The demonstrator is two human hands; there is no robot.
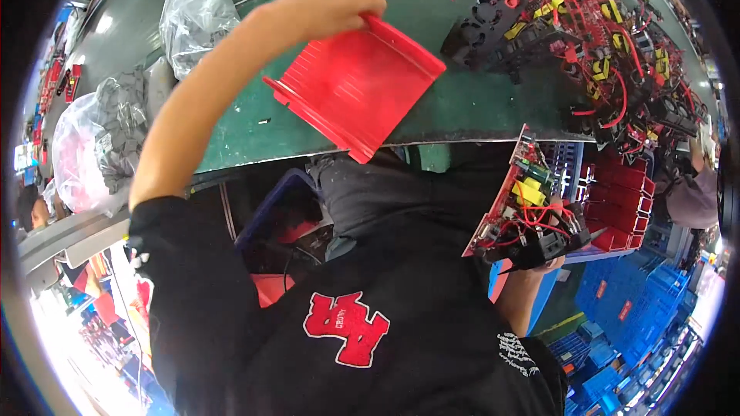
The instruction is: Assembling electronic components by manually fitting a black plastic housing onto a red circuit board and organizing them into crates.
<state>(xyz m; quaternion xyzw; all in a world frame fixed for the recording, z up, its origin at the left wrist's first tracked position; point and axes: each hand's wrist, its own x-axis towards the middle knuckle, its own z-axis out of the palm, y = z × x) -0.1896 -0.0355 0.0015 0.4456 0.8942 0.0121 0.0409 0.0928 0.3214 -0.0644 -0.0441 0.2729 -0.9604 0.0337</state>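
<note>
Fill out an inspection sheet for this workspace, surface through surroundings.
Surface: flat green worktop, small dark fragment at left.
Parts: tray-shaped red plastic housing; flat red circuit board with yellow and black components.
Clutter: crumpled clear plastic bag, left; tangled heap of wired circuit assemblies, right.
Hands: left hand grips the housing's far edge; right hand, mostly hidden, holds the board.
Cables: thin red wires on the board; more looping from the heap.
Surroundings: blue plastic crates and a co-worker at right.

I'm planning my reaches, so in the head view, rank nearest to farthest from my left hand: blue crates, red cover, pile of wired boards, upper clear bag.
1. Red cover: gripped by the left hand.
2. Upper clear bag: on the hand's left.
3. Pile of wired boards: right, on the table.
4. Blue crates: lower right.
</note>
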